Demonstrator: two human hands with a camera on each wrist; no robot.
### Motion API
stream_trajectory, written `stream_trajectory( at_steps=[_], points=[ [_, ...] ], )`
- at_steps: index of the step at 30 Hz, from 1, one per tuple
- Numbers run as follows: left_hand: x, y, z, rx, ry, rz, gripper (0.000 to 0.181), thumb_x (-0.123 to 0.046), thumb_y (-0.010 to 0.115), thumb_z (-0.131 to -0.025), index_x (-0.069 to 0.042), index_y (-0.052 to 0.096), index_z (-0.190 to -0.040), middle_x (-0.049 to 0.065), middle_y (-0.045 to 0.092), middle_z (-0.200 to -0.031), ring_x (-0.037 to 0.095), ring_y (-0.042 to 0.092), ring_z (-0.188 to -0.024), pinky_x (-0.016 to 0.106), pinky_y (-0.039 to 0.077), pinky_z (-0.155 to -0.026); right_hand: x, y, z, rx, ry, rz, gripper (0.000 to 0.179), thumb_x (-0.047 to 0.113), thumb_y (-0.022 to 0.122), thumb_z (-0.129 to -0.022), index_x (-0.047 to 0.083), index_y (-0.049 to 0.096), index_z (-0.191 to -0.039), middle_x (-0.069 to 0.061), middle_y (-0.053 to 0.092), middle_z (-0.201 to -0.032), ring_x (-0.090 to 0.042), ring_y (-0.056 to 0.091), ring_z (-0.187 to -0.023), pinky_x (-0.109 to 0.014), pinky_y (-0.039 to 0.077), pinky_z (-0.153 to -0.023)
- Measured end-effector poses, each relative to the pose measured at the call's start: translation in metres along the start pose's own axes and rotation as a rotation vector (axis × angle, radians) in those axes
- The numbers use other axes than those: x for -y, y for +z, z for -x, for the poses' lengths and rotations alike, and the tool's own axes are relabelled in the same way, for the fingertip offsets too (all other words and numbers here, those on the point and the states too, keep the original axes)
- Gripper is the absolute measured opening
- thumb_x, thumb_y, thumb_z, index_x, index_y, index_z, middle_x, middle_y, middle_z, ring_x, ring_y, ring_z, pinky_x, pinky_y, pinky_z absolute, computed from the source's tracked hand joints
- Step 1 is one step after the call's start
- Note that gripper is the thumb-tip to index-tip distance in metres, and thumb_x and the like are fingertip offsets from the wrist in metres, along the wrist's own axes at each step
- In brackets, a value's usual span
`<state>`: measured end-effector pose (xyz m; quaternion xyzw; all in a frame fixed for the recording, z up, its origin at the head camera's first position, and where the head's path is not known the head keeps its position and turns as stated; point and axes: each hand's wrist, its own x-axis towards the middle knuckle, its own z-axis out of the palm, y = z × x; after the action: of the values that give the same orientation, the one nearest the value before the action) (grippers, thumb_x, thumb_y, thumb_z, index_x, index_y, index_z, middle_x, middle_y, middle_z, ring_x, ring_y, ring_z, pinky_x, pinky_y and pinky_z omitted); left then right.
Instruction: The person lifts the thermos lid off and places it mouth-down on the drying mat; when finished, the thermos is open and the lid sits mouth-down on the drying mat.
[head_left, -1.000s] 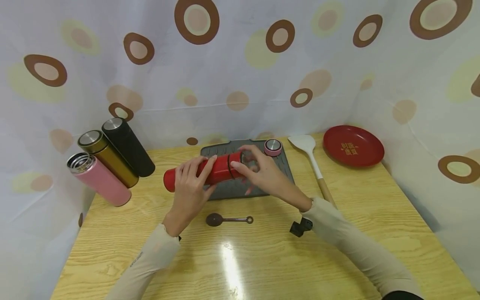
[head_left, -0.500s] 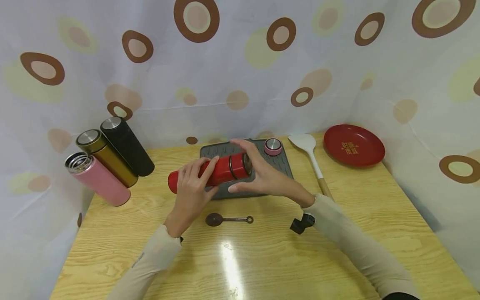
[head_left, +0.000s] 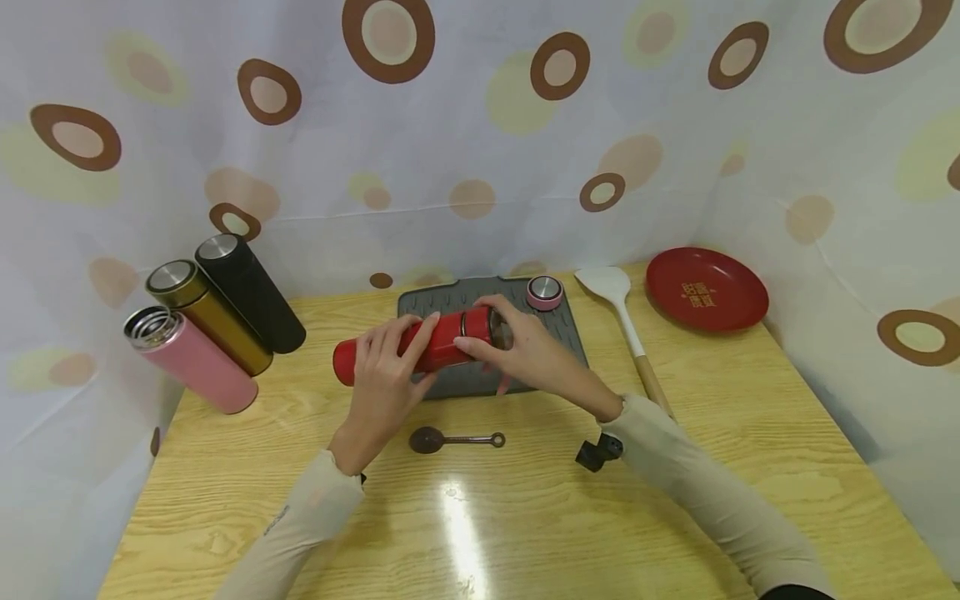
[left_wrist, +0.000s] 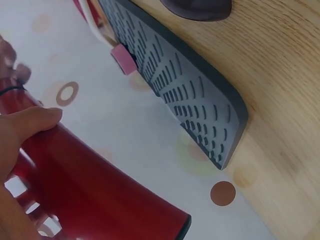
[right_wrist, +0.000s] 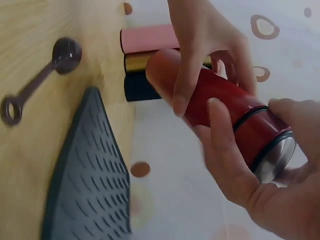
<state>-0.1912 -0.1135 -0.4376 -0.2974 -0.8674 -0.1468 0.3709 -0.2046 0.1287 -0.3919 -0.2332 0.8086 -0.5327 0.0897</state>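
Note:
A red thermos (head_left: 442, 343) is held tilted above the grey ridged mat (head_left: 480, 385), its lid end toward the right. My left hand (head_left: 384, 371) grips its body, fingers over the top and thumb below. At the other end, my right hand (head_left: 536, 350) has its fingers and thumb around the red lid (right_wrist: 260, 135), which has a metal top. The lid sits on the body, with a dark ring between them. A pink lid (head_left: 544, 293) with a metal top rests at the mat's back right corner.
At the left stand an uncapped pink thermos (head_left: 206, 367), a gold thermos (head_left: 225, 325) and a black thermos (head_left: 258, 296). A brown spoon (head_left: 429, 440) lies in front of the mat. On the right are a white spatula (head_left: 618, 300) and a red plate (head_left: 705, 283).
My right hand opens away from the lid half a second ago, then closes round it again. The left hand keeps its grip on the thermos, which stays nearly in place.

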Motion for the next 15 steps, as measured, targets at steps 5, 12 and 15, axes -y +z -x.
stream_trajectory(
  at_steps=[5, 12, 15],
  points=[
    [0.001, 0.001, 0.001, 0.005, -0.01, 0.013, 0.092, -0.017, 0.103, -0.065, -0.011, 0.059, -0.145, 0.022, 0.063, -0.126, 0.042, 0.062, -0.115, 0.062, 0.05, -0.096, -0.005, -0.006, -0.001, 0.015, -0.24, 0.052, 0.061, 0.007, 0.082, -0.09, 0.01, 0.054, -0.145, -0.015, 0.062, -0.131, -0.023, 0.07, -0.093, -0.039, 0.063, -0.074],
    [0.007, -0.004, 0.002, -0.012, -0.092, 0.097, 0.091, -0.013, 0.101, -0.066, -0.01, 0.058, -0.146, 0.024, 0.062, -0.128, 0.045, 0.063, -0.114, 0.062, 0.05, -0.093, -0.007, -0.024, -0.001, -0.026, -0.538, 0.377, 0.059, -0.006, 0.084, -0.083, 0.011, 0.063, -0.135, -0.015, 0.051, -0.15, -0.033, 0.053, -0.135, -0.042, 0.057, -0.092],
    [0.009, -0.006, 0.003, -0.026, -0.13, 0.142, 0.089, -0.012, 0.1, -0.068, -0.009, 0.058, -0.146, 0.024, 0.062, -0.128, 0.046, 0.064, -0.113, 0.062, 0.051, -0.093, -0.008, -0.034, 0.0, -0.058, -0.525, 0.376, 0.06, -0.004, 0.086, -0.082, 0.009, 0.063, -0.137, -0.015, 0.053, -0.149, -0.031, 0.057, -0.129, -0.04, 0.058, -0.087]
  ],
)
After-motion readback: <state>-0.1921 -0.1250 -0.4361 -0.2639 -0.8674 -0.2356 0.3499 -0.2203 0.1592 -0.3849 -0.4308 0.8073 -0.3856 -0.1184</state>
